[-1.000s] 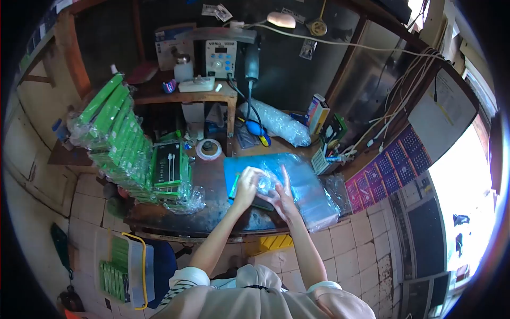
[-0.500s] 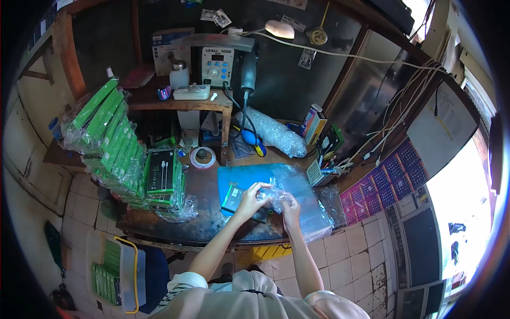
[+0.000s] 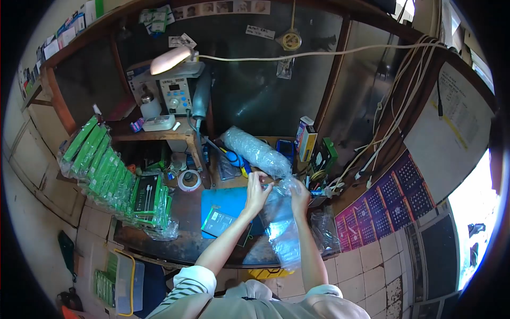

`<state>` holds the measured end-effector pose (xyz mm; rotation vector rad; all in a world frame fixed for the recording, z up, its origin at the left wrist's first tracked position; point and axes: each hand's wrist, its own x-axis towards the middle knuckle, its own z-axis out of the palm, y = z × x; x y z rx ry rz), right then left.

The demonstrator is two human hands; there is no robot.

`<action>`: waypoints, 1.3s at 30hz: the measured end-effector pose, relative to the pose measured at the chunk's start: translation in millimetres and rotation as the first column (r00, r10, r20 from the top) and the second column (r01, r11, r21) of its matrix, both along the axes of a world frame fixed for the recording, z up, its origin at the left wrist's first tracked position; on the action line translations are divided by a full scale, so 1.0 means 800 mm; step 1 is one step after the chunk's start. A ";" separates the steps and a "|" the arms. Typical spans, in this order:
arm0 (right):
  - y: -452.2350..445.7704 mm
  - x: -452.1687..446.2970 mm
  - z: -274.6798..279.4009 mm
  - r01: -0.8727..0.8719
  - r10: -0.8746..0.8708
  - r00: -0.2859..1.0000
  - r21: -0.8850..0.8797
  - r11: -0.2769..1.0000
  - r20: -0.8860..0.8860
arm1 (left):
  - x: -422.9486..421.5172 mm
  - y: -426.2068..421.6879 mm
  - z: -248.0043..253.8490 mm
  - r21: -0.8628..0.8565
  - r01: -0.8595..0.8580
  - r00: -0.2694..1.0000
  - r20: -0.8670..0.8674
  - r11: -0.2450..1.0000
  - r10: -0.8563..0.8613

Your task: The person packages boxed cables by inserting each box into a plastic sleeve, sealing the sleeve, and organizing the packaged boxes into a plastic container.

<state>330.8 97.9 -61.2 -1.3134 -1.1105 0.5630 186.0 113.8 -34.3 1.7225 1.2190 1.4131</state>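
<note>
My right hand [image 3: 300,199] is closed on the gathered upper end of a clear plastic bag [image 3: 282,234], which hangs toward the front edge of the table. Just left of the bag's top, my left hand [image 3: 256,195] has its thumb and fingers apart, with the fingertips close to the plastic. Whether they touch it is hard to see. Beneath the left forearm lies a blue mat [image 3: 226,199]. On that mat rests a flat dark packet with a white label [image 3: 215,222], partly hidden by the arm.
Wrapped green-edged boxes [image 3: 106,173] are stacked at left. Behind my hands lie a bubble-wrap roll [image 3: 255,151] and a blue-and-yellow tool [image 3: 235,159]. A tape roll [image 3: 189,181] sits near the shelf, below a soldering station [image 3: 176,95]. Cables [image 3: 393,111] hang at right.
Both hands have moved farther back on the table. The plastic bag has been drawn from lying across the mat to hanging narrow from my right hand. My left fingers have spread. The view has shifted.
</note>
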 end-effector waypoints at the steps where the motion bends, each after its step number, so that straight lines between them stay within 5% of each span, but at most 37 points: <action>1: 0.008 0.001 0.005 0.003 -0.001 0.992 -0.013 1.000 0.125 | 0.011 0.013 -0.008 0.082 -0.097 0.991 -0.083 0.992 0.104; 2: 0.018 0.001 0.005 -0.001 0.003 0.993 -0.011 1.000 0.122 | 0.021 0.025 -0.013 0.172 -0.184 0.965 -0.155 0.968 0.211; 8: 0.068 -0.001 0.002 -0.120 0.144 0.941 -0.095 0.988 0.306 | 0.036 0.062 -0.038 0.086 -0.277 0.952 -0.113 0.957 0.285; 10: 0.079 -0.006 0.007 -0.165 0.178 0.934 -0.067 0.984 0.309 | 0.029 0.065 -0.039 0.020 -0.211 0.977 -0.035 0.977 0.211; 12: 0.084 -0.013 0.018 -0.256 0.280 0.958 -0.258 0.932 0.057 | 0.024 0.065 -0.038 0.067 -0.213 0.977 0.000 0.975 0.214; 14: 0.097 -0.022 0.016 -0.252 0.276 0.960 -0.274 0.928 0.054 | 0.016 0.057 -0.033 0.256 -0.139 0.971 -0.155 0.957 0.183; 16: 0.112 -0.035 0.014 -0.148 0.154 0.962 -0.042 0.988 0.223 | 0.011 0.046 -0.031 0.225 -0.141 0.978 -0.121 0.964 0.171; 18: 0.125 -0.042 0.007 -0.169 0.190 0.967 -0.128 0.977 0.171 | 0.006 0.036 -0.030 0.136 -0.097 0.994 -0.045 0.986 0.104; 20: 0.143 -0.053 -0.010 -0.269 0.267 0.963 -0.120 0.956 -0.034 | 0.000 0.043 -0.046 0.143 -0.118 0.992 -0.022 0.983 0.122; 21: 0.137 -0.047 0.002 -0.565 0.516 0.818 -0.189 0.803 -0.252 | -0.002 0.045 -0.044 0.148 -0.125 0.992 0.004 0.981 0.126; 22: 0.137 -0.049 -0.006 -0.568 0.521 0.816 -0.190 0.801 -0.250 | -0.004 0.047 -0.042 0.149 -0.130 0.991 0.006 0.980 0.130; 24: 0.131 -0.053 -0.026 -0.611 0.518 0.655 0.019 0.792 -0.550 | -0.012 0.052 -0.035 0.311 -0.196 0.955 -0.155 0.930 0.253; 26: 0.107 -0.053 0.008 -0.599 0.555 0.670 0.082 0.796 -0.492 | -0.017 0.056 -0.036 0.255 -0.163 0.963 -0.169 0.953 0.210; 29: 0.090 -0.053 0.032 -0.369 0.372 0.924 -0.051 0.928 0.088 | -0.014 0.060 -0.037 0.104 -0.072 0.997 0.018 0.992 0.070; 30: 0.092 -0.054 0.032 -0.369 0.372 0.924 -0.049 0.928 0.087 | -0.014 0.064 -0.041 0.133 -0.053 0.998 0.035 0.990 0.049; 32: 0.097 -0.056 0.032 -0.342 0.247 0.866 0.155 0.927 0.436 | -0.017 0.071 -0.050 0.188 -0.018 0.998 0.064 0.982 0.006; 36: 0.119 -0.068 0.026 -0.272 0.190 0.869 0.120 0.955 0.457 | -0.033 0.066 -0.057 0.068 0.104 0.992 0.068 0.992 -0.109; 39: 0.124 -0.074 0.031 -0.360 0.353 0.858 -0.052 0.931 0.373 | -0.035 0.058 -0.041 -0.012 0.142 0.960 0.247 0.990 -0.135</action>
